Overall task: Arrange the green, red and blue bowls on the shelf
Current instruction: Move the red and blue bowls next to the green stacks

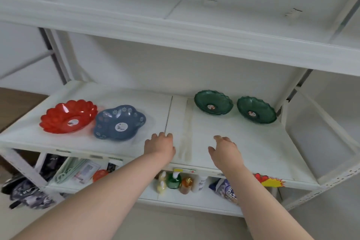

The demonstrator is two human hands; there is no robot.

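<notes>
Both hands hover over the bare middle of the white shelf board (224,128), holding nothing — the left hand (160,145) with fingers loosely curled downward, the right hand (224,148) open with the thumb spread. This looks like a pause between placements, or the reach toward the next bowl.

The scalloped translucent red plastic bowl (68,116) sits at the far left, with the flower-printed lobed blue plastic bowl (120,122) just beside it on its right, their rims touching or nearly so. Two dark green scalloped bowls stand far right — the left green bowl (213,102) and the right green bowl (256,110), close together.

If the colours are meant to sit in an even row, the next move likely calls for sliding a pair toward the empty centre, gripping by the rim.

The shelf is a white metal rack against a pale wall; another board hangs above, and the tier below holds soap bottles (174,180) and packets.
</notes>
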